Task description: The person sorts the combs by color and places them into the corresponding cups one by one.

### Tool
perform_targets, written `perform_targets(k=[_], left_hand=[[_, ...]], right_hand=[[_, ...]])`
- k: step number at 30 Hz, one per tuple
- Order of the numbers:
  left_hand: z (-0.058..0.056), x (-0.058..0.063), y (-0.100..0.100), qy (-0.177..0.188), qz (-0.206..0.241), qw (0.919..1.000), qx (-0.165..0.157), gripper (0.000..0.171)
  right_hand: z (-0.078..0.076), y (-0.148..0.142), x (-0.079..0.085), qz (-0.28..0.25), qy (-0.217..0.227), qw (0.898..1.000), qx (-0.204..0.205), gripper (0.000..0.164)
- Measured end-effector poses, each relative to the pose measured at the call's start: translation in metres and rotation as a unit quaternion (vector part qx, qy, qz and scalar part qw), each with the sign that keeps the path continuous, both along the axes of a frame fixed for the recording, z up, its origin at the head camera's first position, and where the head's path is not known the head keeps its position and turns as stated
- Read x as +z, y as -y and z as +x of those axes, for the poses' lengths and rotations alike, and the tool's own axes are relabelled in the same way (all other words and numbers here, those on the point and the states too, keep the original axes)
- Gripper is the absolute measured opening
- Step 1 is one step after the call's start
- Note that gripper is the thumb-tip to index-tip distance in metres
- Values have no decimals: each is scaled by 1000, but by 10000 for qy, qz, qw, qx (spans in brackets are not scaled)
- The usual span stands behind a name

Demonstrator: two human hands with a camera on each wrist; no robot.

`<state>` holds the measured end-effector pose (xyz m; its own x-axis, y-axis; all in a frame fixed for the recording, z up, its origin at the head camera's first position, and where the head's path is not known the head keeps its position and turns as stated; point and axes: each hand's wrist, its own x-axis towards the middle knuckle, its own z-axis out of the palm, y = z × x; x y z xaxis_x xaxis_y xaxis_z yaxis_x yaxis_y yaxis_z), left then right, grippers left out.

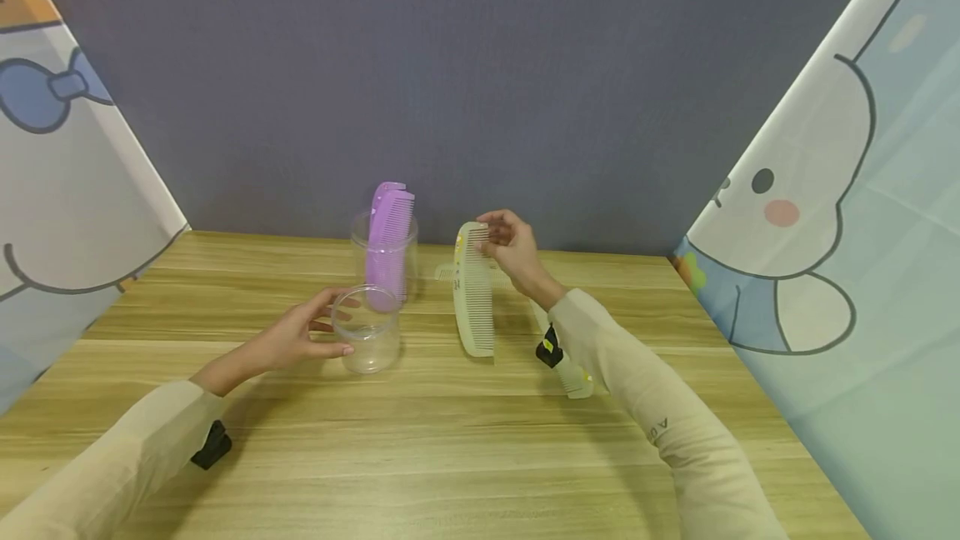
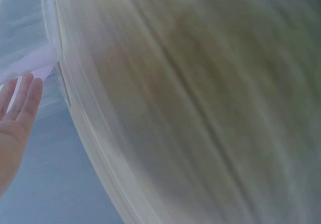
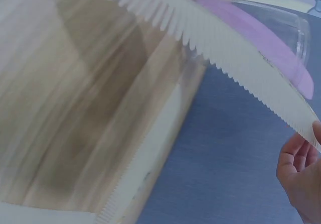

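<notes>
Upright on the wooden table stands an empty clear cup, with my left hand holding its left side, thumb in front and fingers behind. In the left wrist view only the fingers show, long and lightly spread at the cup's edge. My right hand pinches a pale green comb near its top end. This comb hangs almost vertical, teeth facing right, just right of the cup; in the right wrist view it slants across the top.
Behind the empty cup, another clear cup holds purple combs. A pale green comb lies near the table's back edge. Another green comb lies under my right forearm. A dark grey panel rises behind the table.
</notes>
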<state>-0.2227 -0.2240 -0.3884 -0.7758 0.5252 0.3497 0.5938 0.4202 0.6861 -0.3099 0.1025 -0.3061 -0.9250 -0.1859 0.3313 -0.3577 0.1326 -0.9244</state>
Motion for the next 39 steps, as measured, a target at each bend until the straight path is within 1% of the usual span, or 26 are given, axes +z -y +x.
perform_targets(k=[5, 8, 17, 23, 28, 33, 39], left_hand=[[0, 0, 0, 10, -9, 10000, 1, 74], [0, 0, 0, 20, -7, 10000, -5, 73], [-1, -1, 1, 93, -56, 9999, 11, 74], [-1, -1, 1, 49, -57, 10000, 33, 74], [-2, -1, 1, 73, -69, 9999, 53, 74], [-2, -1, 2, 141, -48, 9999, 35, 75], [-3, -2, 2, 107, -26, 9999, -23, 75]], right_hand=[[0, 4, 14, -94, -187, 9997, -160, 34], [1, 7, 21, -140, -327, 9992, -170, 33], [6, 18, 43, -410, -638, 9971, 28, 33], [12, 27, 57, -632, -841, 9944, 122, 33], [14, 38, 66, -983, -980, 9899, 305, 34], [19, 50, 75, -1267, -1141, 9841, 497, 34], [27, 65, 83, -1601, -1174, 9775, 714, 35]])
